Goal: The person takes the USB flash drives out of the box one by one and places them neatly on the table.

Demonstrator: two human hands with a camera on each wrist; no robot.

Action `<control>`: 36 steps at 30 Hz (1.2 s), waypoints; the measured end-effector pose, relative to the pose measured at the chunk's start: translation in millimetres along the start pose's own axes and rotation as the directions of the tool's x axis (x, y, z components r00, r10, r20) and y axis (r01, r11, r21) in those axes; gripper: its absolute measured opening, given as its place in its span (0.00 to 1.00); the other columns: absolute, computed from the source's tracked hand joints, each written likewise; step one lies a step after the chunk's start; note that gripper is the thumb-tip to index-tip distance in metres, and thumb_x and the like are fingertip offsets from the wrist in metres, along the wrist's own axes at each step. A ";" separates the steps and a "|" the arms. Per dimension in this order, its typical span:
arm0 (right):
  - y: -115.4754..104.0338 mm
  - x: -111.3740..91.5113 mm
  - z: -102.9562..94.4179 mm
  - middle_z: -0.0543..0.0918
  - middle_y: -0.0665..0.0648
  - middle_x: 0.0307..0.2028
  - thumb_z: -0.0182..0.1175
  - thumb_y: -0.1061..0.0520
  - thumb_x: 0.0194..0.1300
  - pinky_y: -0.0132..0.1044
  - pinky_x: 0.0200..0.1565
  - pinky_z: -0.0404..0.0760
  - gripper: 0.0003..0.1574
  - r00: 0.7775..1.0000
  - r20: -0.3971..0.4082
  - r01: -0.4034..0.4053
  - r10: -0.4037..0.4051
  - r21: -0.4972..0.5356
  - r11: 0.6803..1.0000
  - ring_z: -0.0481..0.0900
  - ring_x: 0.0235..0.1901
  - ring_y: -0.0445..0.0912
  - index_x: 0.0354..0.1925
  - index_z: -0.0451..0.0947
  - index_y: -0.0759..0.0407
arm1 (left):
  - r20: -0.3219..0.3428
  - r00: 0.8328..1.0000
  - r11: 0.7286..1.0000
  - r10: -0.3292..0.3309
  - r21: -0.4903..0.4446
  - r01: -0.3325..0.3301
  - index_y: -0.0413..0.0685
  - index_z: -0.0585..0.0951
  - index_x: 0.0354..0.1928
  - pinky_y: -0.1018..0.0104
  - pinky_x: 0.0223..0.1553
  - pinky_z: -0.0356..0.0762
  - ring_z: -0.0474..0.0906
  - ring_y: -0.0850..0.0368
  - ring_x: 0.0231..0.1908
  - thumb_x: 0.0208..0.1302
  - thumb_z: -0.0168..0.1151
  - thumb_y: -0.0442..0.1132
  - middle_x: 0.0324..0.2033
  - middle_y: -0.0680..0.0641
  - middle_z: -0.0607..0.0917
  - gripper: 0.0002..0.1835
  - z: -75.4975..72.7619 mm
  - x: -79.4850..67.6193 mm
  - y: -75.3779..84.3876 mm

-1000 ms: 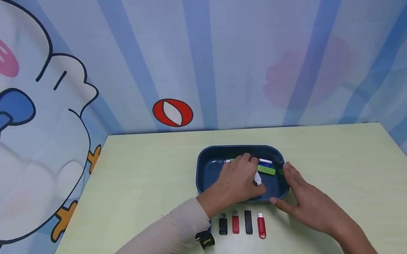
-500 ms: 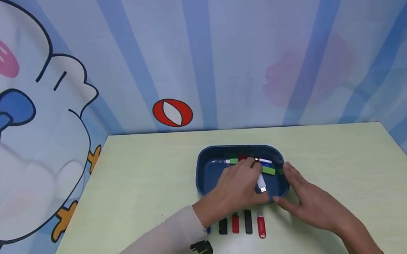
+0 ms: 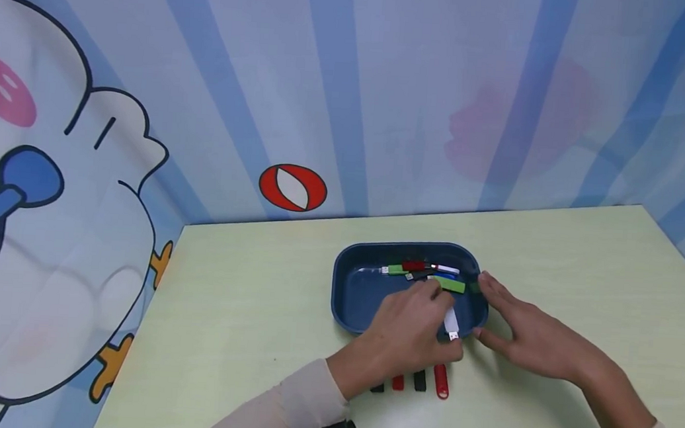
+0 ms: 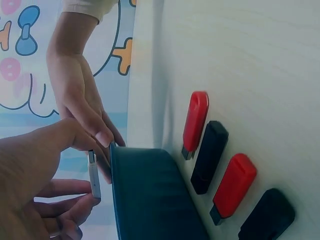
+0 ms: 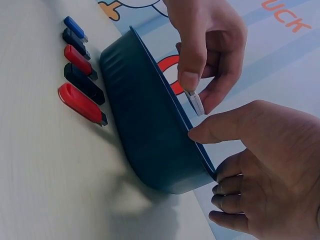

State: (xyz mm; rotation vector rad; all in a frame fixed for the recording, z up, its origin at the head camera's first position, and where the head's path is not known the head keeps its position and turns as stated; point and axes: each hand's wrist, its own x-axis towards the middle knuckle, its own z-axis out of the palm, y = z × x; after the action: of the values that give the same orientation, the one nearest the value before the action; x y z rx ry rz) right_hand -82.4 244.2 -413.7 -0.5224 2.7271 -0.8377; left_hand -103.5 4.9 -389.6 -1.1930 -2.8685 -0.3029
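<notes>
In the head view my left hand (image 3: 409, 328) is over the front of a dark blue plastic bin (image 3: 348, 304). It pinches a white USB stick (image 3: 450, 321), whose metal plug points toward the near side. The left wrist view shows the white stick (image 4: 94, 176) between thumb and fingers, above the rim. My right hand (image 3: 539, 337) touches the bin's right end with fairly straight fingers; its thumb tip (image 5: 197, 134) lies at the rim. Inside the bin's back right lie several more sticks, among them a green stick (image 3: 449, 285) and a dark red stick (image 3: 414, 266).
Sticks lie in a row on the pale table (image 3: 241, 300) before the bin: red stick (image 5: 80, 102), black stick (image 5: 84, 82), another red stick (image 5: 79, 59), a further black one and a blue stick (image 5: 74, 23). A printed wall (image 3: 410, 99) stands behind.
My left hand has moved right and nearer with the white USB stick, uncovering more sticks in the bin and hiding more of the row. My right hand stays at the bin's end.
</notes>
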 end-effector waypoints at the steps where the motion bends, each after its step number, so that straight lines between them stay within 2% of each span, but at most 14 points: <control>1: 0.3 -0.2 -0.2 0.49 0.71 0.84 0.60 0.39 0.78 0.67 0.69 0.70 0.56 1.000 0.002 -0.001 0.001 0.004 1.000 0.58 0.79 0.71 0.84 0.46 0.64 | 0.005 1.000 1.000 0.002 -0.001 -0.002 0.51 0.85 0.60 0.75 0.37 0.81 0.75 0.65 0.42 0.64 0.70 0.59 0.51 0.53 0.83 0.28 0.5 -0.3 0.8; 11: 0.4 -2.5 -4.1 0.47 0.69 0.84 0.60 0.39 0.79 0.69 0.70 0.66 0.56 1.000 0.003 -0.011 0.010 0.029 1.000 0.54 0.80 0.71 0.85 0.45 0.64 | 0.028 0.996 0.996 0.083 -0.011 -0.083 0.54 0.85 0.54 0.77 0.34 0.77 0.73 0.67 0.41 0.65 0.69 0.60 0.47 0.57 0.82 0.23 0.6 -3.3 13.0; 16: 1.7 -2.0 -3.8 0.47 0.71 0.84 0.59 0.40 0.79 0.69 0.69 0.68 0.55 1.000 0.010 -0.001 0.001 0.024 1.000 0.57 0.79 0.72 0.85 0.43 0.64 | 0.057 0.991 0.993 0.119 0.001 -0.120 0.55 0.84 0.58 0.78 0.35 0.76 0.72 0.68 0.41 0.66 0.69 0.63 0.48 0.57 0.80 0.27 3.9 -7.8 19.4; 20: 1.6 -2.3 -2.0 0.46 0.71 0.84 0.59 0.41 0.79 0.70 0.70 0.66 0.55 1.000 0.018 -0.001 0.000 0.039 0.999 0.54 0.80 0.72 0.85 0.43 0.64 | 0.082 0.987 0.991 0.135 0.007 -0.136 0.56 0.82 0.64 0.79 0.33 0.73 0.70 0.69 0.40 0.66 0.69 0.65 0.46 0.59 0.79 0.32 9.2 -11.8 23.3; 24: 1.5 -2.6 -1.7 0.45 0.70 0.85 0.59 0.42 0.80 0.70 0.70 0.65 0.56 1.000 0.025 0.003 -0.004 0.045 0.999 0.53 0.80 0.72 0.85 0.42 0.65 | 0.096 0.983 0.987 0.157 0.020 -0.160 0.56 0.82 0.66 0.80 0.33 0.73 0.72 0.69 0.40 0.65 0.69 0.67 0.46 0.58 0.80 0.34 14.3 -12.7 26.4; 31: 1.7 -2.1 -1.8 0.43 0.70 0.85 0.58 0.41 0.80 0.71 0.70 0.64 0.56 0.999 0.034 -0.003 0.001 0.045 0.999 0.52 0.81 0.72 0.85 0.40 0.63 | 0.160 0.977 0.989 0.142 0.026 -0.147 0.58 0.84 0.62 0.79 0.38 0.78 0.75 0.70 0.42 0.65 0.69 0.68 0.49 0.59 0.82 0.31 20.5 -12.0 31.5; 36: 0.0 -2.7 -0.5 0.43 0.70 0.85 0.58 0.40 0.80 0.71 0.70 0.64 0.57 0.999 0.036 -0.007 0.006 0.055 0.998 0.51 0.81 0.72 0.85 0.40 0.63 | 0.183 0.973 0.987 0.143 0.048 -0.154 0.58 0.87 0.57 0.77 0.38 0.80 0.78 0.70 0.44 0.68 0.68 0.65 0.52 0.58 0.84 0.25 30.1 -14.0 33.6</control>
State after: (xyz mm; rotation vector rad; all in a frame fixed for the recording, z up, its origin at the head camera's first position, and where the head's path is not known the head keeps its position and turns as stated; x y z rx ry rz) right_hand -80.1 245.5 -413.0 -0.5120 2.6644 -0.8901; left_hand -68.3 23.8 -414.7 -1.4849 -2.8874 -0.1071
